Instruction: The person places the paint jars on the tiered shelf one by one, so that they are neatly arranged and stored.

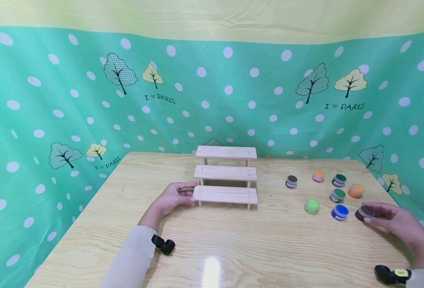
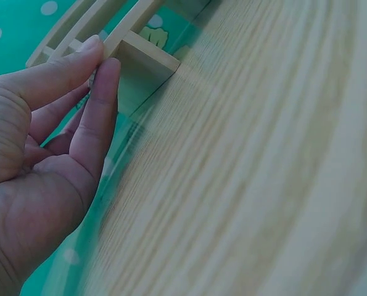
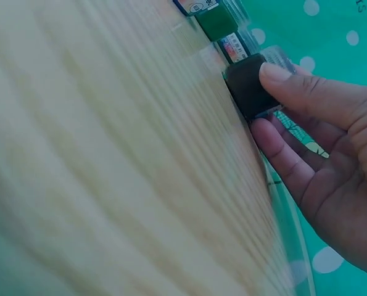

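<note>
A three-step wooden display stand [image 1: 226, 173] stands at the middle back of the table. At the left end of its lowest step, my left hand [image 1: 174, 197] pinches the board between thumb and index finger, as the left wrist view also shows at the step's end [image 2: 134, 28]. Far to the right, my right hand [image 1: 395, 220] holds a small dark paint jar [image 1: 364, 213] between thumb and fingers. In the right wrist view the dark jar [image 3: 248, 86] is close to the tabletop, thumb on its near side. A blue-lidded jar [image 1: 339, 212] sits just left of it.
Several more paint jars stand on the right half: a light green one [image 1: 311, 206], two dark green [image 1: 337, 195], two orange [image 1: 356, 191] and another dark one [image 1: 291, 181]. A green dotted curtain [image 1: 229, 108] hangs behind the wooden table [image 1: 212, 236].
</note>
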`<action>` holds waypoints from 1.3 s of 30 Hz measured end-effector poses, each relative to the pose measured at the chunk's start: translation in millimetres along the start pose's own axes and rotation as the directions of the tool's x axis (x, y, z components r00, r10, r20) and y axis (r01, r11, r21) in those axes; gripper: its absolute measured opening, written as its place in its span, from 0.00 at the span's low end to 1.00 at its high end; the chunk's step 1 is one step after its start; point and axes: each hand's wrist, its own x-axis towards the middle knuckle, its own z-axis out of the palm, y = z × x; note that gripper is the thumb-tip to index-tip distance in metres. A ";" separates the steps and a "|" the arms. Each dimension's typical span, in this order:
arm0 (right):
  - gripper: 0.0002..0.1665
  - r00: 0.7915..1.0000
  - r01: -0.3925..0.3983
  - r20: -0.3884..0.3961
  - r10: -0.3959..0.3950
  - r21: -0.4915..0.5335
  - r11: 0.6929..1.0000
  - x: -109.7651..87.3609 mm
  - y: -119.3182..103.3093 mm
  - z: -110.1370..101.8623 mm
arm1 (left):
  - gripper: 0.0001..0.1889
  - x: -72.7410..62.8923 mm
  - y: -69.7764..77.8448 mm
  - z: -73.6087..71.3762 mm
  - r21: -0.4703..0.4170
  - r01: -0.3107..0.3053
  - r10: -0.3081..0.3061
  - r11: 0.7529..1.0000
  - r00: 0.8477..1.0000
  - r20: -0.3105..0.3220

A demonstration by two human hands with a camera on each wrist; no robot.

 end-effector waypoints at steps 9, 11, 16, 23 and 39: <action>0.41 1.000 -0.018 0.021 0.018 -0.009 1.000 2.2 -13.6 1.6 | 0.33 0.5 0.5 0.3 -0.002 0.011 -0.011 1.000 1.000 -0.008; 0.40 1.000 -0.006 0.012 0.006 -0.002 1.000 2.4 -18.5 1.0 | 0.33 0.7 0.2 -0.2 -0.004 0.012 -0.012 1.000 1.000 -0.007; 0.39 1.000 0.014 -0.010 -0.014 -0.020 1.000 3.6 -32.2 -0.6 | 0.33 0.7 0.4 -0.5 -0.011 0.017 -0.017 1.000 1.000 -0.005; 0.35 0.998 0.060 -0.012 -0.060 0.005 0.998 3.6 -59.0 -1.7 | 0.33 -0.1 2.0 0.5 -0.001 0.020 -0.020 1.000 1.000 -0.014; 0.30 0.985 0.172 -0.032 -0.170 0.110 0.979 5.0 -103.0 1.8 | 0.33 0.3 2.5 0.2 -0.005 0.019 -0.019 1.000 1.000 0.002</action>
